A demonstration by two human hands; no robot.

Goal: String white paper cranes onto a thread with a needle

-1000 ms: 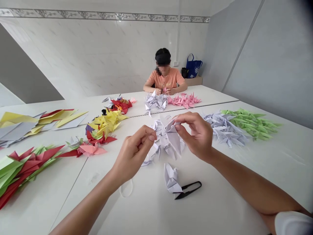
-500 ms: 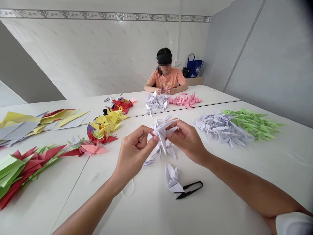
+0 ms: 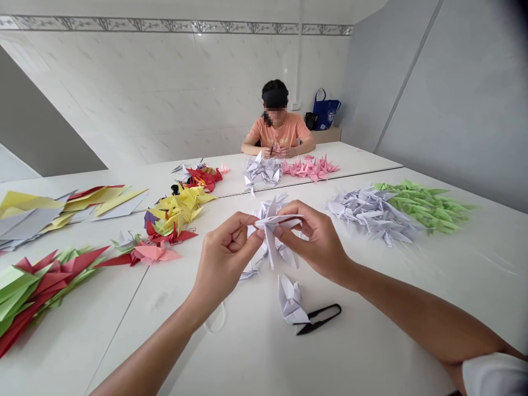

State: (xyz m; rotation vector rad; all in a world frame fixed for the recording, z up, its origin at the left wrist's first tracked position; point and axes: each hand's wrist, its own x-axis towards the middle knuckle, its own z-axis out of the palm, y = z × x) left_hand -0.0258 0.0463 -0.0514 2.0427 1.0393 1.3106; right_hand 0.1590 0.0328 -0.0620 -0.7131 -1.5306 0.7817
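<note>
A white folded paper crane (image 3: 270, 234) is held above the table between both hands. My left hand (image 3: 226, 256) pinches its left tip between thumb and fingers. The fingers of my right hand (image 3: 315, 242) are closed on its right side. Behind and below it lie more white paper cranes (image 3: 284, 254), partly hidden by the hands. Nearer to me, a single white crane (image 3: 291, 300) rests against black thread snips (image 3: 319, 320). A loop of white thread (image 3: 216, 319) lies left of them.
Yellow cranes (image 3: 183, 206), red and green folded papers (image 3: 45, 280) and flat sheets (image 3: 94, 201) are at left. White cranes (image 3: 367, 212) and green cranes (image 3: 429, 203) lie at right. A person (image 3: 278, 129) sits opposite, behind pink cranes (image 3: 311, 168).
The held crane has turned and now looks flatter, one point upright and another hanging down. My right thumb has moved left and slightly up along the paper. The view has shifted slightly.
</note>
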